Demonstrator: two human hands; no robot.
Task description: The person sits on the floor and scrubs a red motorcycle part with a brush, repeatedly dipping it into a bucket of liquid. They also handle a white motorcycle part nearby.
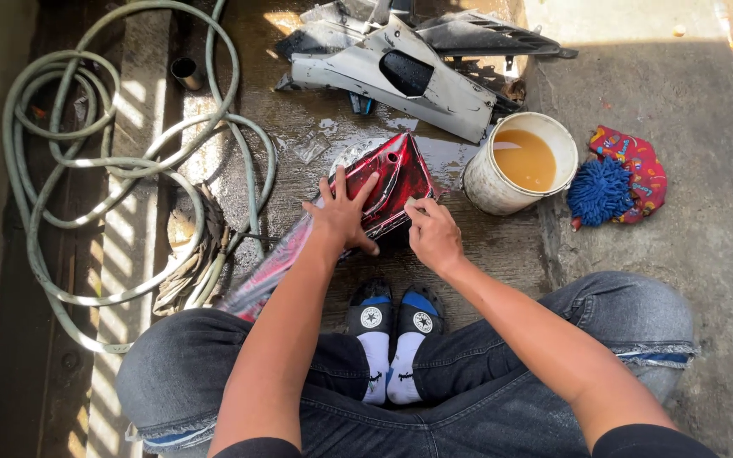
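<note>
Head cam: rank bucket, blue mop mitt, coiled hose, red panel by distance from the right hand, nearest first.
From the right hand:
1. Red panel: under the fingertips, just left of the hand.
2. Bucket of brownish water: up and to the right, on the wet concrete.
3. Blue mop mitt: further right, past the bucket, beside a patterned cloth.
4. Coiled hose: far left.

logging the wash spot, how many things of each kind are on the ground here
Glossy red plastic fairing panel: 1
Grey-white plastic fairing panels: 2 at least, piled
White plastic bucket of brown water: 1
Coiled green rubber hose: 1
Blue fluffy wash mitt: 1
Red patterned cloth: 1
Total: 7
</note>
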